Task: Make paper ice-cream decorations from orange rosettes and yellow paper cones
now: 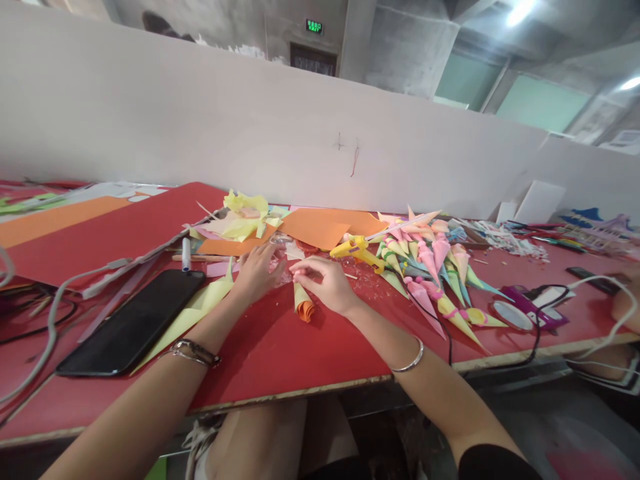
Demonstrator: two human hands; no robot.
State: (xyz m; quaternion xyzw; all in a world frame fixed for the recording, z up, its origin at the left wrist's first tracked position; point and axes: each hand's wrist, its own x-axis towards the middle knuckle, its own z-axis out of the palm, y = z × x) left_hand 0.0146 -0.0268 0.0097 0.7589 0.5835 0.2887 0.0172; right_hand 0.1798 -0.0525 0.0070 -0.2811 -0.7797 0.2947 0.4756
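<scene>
Near the middle of the red table (260,363), my right hand (325,281) has its fingertips pinched at the upper end of a small rolled paper piece (303,305), yellowish above with an orange spiral at its lower end. My left hand (257,272) is just to the left, fingers apart over clear crumpled plastic, and nothing shows in its grasp. A yellow glue gun (357,250) lies right of my right hand. Many small pastel paper cones (435,257) are heaped beyond it.
A black phone (133,327) lies at the left by a white marker (186,255) and a cable. Orange paper (315,227) and crumpled yellow paper (247,217) lie behind my hands. A purple device (547,320) and another person's arm (627,300) are at the right.
</scene>
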